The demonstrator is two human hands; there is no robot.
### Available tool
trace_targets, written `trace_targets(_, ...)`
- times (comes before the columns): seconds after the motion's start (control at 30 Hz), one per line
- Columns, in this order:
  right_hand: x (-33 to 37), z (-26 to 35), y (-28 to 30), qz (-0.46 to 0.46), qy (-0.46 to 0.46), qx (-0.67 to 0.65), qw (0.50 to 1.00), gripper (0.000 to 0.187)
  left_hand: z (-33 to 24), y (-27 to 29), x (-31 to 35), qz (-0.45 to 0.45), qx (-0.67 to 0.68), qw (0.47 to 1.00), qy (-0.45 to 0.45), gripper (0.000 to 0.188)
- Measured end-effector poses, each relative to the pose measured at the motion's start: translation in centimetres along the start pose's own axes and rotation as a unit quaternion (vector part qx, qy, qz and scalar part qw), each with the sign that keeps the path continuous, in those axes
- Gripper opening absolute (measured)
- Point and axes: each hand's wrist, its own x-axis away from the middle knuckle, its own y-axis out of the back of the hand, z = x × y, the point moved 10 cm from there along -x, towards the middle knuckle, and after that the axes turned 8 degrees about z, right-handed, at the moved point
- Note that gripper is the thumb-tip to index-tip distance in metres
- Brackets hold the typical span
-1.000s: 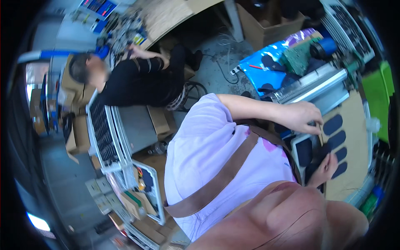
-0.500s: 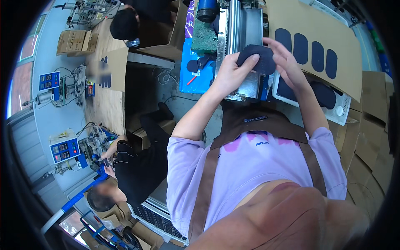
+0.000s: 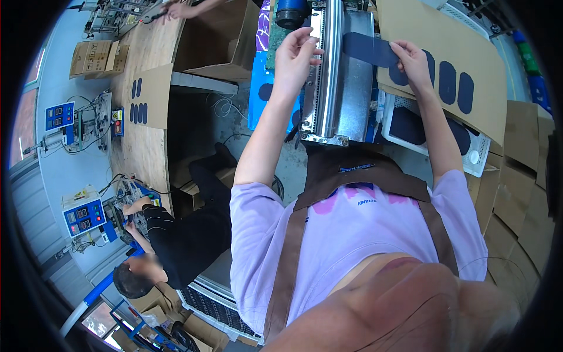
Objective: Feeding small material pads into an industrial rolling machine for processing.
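The right hand [image 3: 412, 57] pinches one end of a dark blue, flat oblong pad [image 3: 369, 50] that lies across the top of a grey metal roller machine [image 3: 340, 76], while the left hand [image 3: 295, 51], fingers loosely curled and holding nothing, rests against the machine's ribbed left side. Just right of the machine, a brown cardboard sheet [image 3: 469, 41] carries more dark oblong pads [image 3: 456, 81], and a white perforated plastic tray [image 3: 478, 149] sits below it.

Wooden workbench [image 3: 143, 64] (grey floor [image 3: 58, 158])
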Motion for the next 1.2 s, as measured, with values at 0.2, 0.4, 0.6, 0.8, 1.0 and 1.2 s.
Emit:
trace_targets(0.2, -2.2, -0.7, -0.9, 0.018, -0.019, 0.03, 0.999, 0.022, 1.9, 2.7, -1.2, -0.034, -0.066, 0.997, -0.008, 0.026)
trace_targets(0.4, -3.1, -0.4, -2.5, 0.034, -0.007, 0.06, 0.998, 0.022, 2.3, 2.6, -3.2, 0.003, -0.193, 0.98, -0.044, 0.023)
trace_targets(0.6, -3.2, 1.1, -4.3, 0.028, 0.061, 0.203, 0.977, 0.021, 3.4, 1.9, -5.1, 0.013, -0.308, 0.951, -0.023, 0.023)
trace_targets(0.8, -1.2, 4.9, -7.4, -0.024, 0.146, 0.401, 0.904, 0.017, 2.5, 1.6, -4.8, 0.02, -0.38, 0.922, -0.07, 0.03)
trace_targets(1.0, -0.4, 6.0, -8.9, -0.011, 0.173, 0.447, 0.878, 0.018, 2.5, 1.7, -4.2, 0.029, -0.324, 0.946, 0.005, 0.029)
trace_targets(1.2, 1.6, 7.4, -9.2, -0.014, 0.179, 0.389, 0.904, 0.017, 2.8, 3.0, -3.4, 0.014, -0.26, 0.965, 0.03, 0.029)
